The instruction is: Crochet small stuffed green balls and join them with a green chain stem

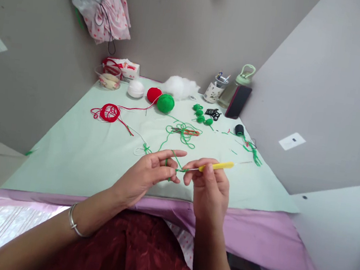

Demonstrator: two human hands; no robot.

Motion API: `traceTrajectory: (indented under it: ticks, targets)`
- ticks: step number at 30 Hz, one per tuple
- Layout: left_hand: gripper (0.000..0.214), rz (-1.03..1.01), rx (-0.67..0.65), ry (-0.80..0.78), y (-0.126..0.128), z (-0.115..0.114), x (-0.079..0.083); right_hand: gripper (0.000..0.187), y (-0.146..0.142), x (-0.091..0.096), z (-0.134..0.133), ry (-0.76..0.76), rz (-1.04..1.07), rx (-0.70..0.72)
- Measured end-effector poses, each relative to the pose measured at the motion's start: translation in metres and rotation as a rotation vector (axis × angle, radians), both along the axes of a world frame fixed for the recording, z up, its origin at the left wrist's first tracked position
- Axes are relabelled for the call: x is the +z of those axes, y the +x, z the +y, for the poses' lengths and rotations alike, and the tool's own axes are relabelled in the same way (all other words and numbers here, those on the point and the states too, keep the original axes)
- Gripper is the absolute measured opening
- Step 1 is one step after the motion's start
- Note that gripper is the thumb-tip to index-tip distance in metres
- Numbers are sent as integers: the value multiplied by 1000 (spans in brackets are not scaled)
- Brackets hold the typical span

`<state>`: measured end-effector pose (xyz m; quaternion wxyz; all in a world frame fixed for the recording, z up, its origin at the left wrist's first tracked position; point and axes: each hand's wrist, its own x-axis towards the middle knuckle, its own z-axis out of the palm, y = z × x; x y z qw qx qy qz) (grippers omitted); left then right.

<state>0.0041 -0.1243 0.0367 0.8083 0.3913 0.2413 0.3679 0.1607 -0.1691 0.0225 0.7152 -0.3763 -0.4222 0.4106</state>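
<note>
My right hand grips a crochet hook by its yellow handle, with the thin metal shaft pointing left. Green yarn runs around the fingers of my left hand, whose index finger is stretched out. Between left thumb and fingers a small green stitched strand is pinched, and the hook's tip meets it. Just beyond my hands lies a loose tangle of green yarn over orange-handled scissors. A green yarn ball sits farther back.
Behind are a red yarn ball, a white ball and white stuffing. Red yarn is coiled at left. Small green pieces, a black hair clip, a phone, a bottle and a pen cup stand or lie at right.
</note>
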Motion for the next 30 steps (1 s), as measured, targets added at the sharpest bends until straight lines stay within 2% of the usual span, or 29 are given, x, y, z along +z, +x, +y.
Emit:
traceTrajectory:
  ticks: [7, 12, 16, 19, 22, 23, 25, 27, 30]
  targets:
    - [39, 58, 3, 67, 0, 1, -2, 20, -2, -2, -7, 82, -197, -106]
    - [39, 85, 31, 106, -1, 2, -7, 21, 0, 0, -14, 160, -509, -235]
    - [38, 74, 71, 134, 0, 1, -10, 26, 2, -1, -16, 301, -726, -262]
    - [42, 24, 83, 87, 3, 0, -7, 33, 0, -8, -15, 434, -933, -369]
    - [46, -50, 51, -49, 3, -1, -3, 40, -3, -17, -12, 526, -1128, -504]
    - [46, -69, 23, -96, 3, 0, -2, 41, -4, -18, -12, 534, -1131, -521]
    - [44, -83, -29, -164, 1, 1, -1, 37, -4, -18, -11, 496, -1005, -494]
    - [40, -73, -34, -182, -1, 3, 0, 30, -4, -14, -10, 416, -759, -439]
    - [37, -71, 26, -128, 1, 2, 0, 23, -4, -6, -7, 311, -435, -319]
